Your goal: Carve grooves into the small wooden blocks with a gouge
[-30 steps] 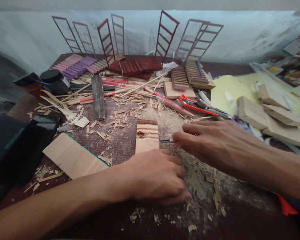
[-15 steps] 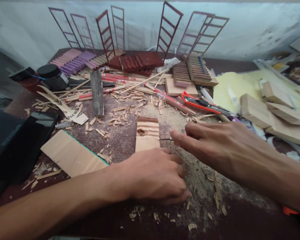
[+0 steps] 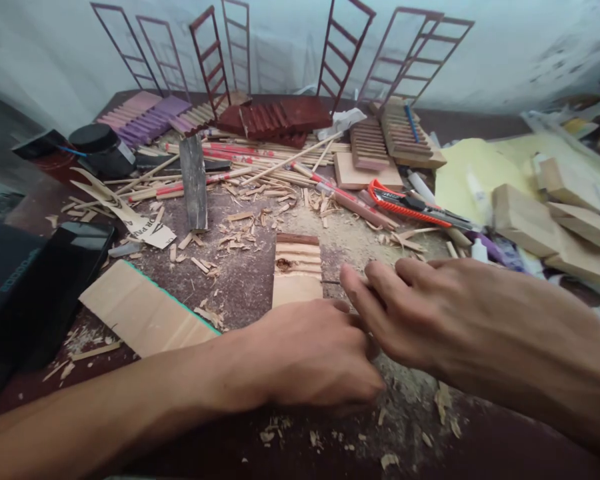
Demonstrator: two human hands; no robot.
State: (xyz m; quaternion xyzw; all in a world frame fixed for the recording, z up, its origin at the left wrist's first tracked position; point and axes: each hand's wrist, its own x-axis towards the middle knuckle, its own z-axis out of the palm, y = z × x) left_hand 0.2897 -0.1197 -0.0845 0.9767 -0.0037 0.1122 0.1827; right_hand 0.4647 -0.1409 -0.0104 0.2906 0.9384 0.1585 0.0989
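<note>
A small wooden block lies mid-table, with ridges cut across its far half, a dark knot and a reddish-brown far edge. My left hand is closed over its near end, the fingers curled and partly hidden. Just right of the block, my right hand is closed in a pinch on a thin metal tool. Only the tool's slim dark shaft shows, its tip at the block's right edge; the handle is hidden, so its kind cannot be told. Wood shavings and sawdust surround the block.
Left of the block lie a flat green-edged board and a black phone. Behind are bamboo sticks, grooved blocks and small ladder frames. An orange utility knife and plain wood blocks lie to the right.
My right hand has turned and come nearer my left hand, more of it now covering the thin tool. The block stays under my left hand. The view has shifted slightly.
</note>
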